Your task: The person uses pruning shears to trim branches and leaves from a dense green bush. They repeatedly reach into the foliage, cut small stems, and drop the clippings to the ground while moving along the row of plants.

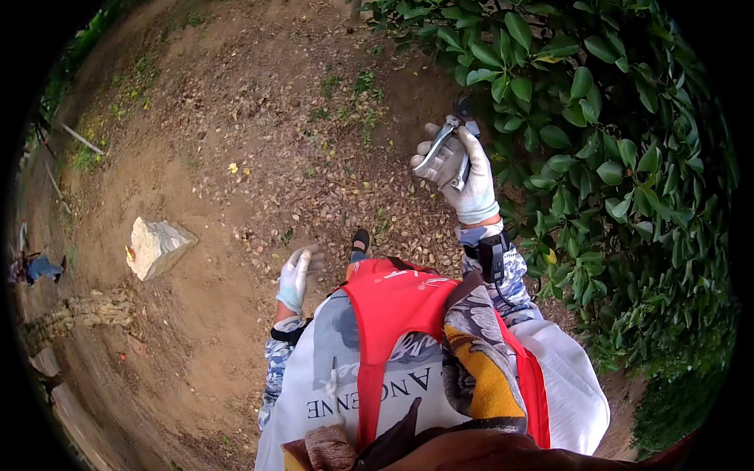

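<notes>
In a whitish work glove, my right hand [463, 174] is wrapped round a pair of pruning shears [440, 147]. Their pale metal handles lie across the palm and stand apart, while the dark blades [465, 111] point away from me, beside the leaves of a green bush [581, 129]. My left hand [297, 275], gloved too, hangs low to the left of my red apron [404, 302]. Its fingers are stretched out and nothing shows in them. Below it lies bare soil with dry leaves.
A pale, angular rock [159, 247] sits on the brown soil to the left. The dense bush fills the right side. Fallen leaves [330, 180] cover the ground ahead, and a thin pale stick [82, 140] lies at the far left. One dark shoe [360, 238] shows beneath me.
</notes>
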The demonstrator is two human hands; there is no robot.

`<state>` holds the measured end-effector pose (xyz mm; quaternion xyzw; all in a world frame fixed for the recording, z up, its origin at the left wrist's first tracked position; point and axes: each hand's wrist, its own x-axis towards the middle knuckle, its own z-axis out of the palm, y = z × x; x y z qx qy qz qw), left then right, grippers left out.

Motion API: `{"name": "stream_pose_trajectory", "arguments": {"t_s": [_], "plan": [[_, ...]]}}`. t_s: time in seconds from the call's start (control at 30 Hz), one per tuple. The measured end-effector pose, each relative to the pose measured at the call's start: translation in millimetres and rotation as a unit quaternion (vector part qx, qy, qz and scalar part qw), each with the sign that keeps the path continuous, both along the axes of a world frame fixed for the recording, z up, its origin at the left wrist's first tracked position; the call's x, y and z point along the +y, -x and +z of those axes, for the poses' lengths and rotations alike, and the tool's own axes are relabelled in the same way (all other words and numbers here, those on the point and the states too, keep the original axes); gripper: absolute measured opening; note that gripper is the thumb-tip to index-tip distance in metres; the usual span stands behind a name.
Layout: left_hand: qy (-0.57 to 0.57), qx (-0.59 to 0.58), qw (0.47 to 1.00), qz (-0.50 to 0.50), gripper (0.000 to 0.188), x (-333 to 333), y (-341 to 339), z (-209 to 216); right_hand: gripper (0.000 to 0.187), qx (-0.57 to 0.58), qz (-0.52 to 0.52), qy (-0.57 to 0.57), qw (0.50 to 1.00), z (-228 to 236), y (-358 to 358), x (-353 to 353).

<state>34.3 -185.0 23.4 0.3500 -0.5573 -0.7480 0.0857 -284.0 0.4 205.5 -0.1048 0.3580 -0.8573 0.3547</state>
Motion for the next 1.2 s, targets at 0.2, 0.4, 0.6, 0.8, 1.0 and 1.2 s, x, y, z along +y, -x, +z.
{"name": "stream_pose_trajectory", "arguments": {"t_s": [0.2,0.4,0.6,0.8,1.0,1.2], "plan": [[0.037,0.030,0.993,-0.113,0.053,-61.9,78.7,18.3,0.058,0.010,-0.032,-0.033,0.999,-6.4,47.0,-6.3],[0.148,0.057,0.939,-0.306,0.048,-87.5,191.0,41.9,0.059,-0.006,-0.050,-0.033,0.998,-22.9,58.9,1.4],[0.221,0.173,0.865,-0.416,0.050,-56.8,311.8,81.3,0.058,-0.033,-0.068,-0.081,0.994,-33.4,56.0,14.0],[0.297,0.250,0.852,-0.351,0.064,-10.1,436.6,83.0,0.055,0.015,-0.115,-0.102,0.988,-23.9,42.3,14.6],[0.433,0.343,0.722,-0.417,0.035,0.8,480.7,114.6,0.046,-0.004,-0.145,-0.081,0.986,-48.0,32.6,37.5],[0.386,0.405,0.723,-0.405,0.040,5.1,512.4,68.6,0.059,0.099,-0.282,-0.233,0.926,-153.8,32.0,99.4]]}}
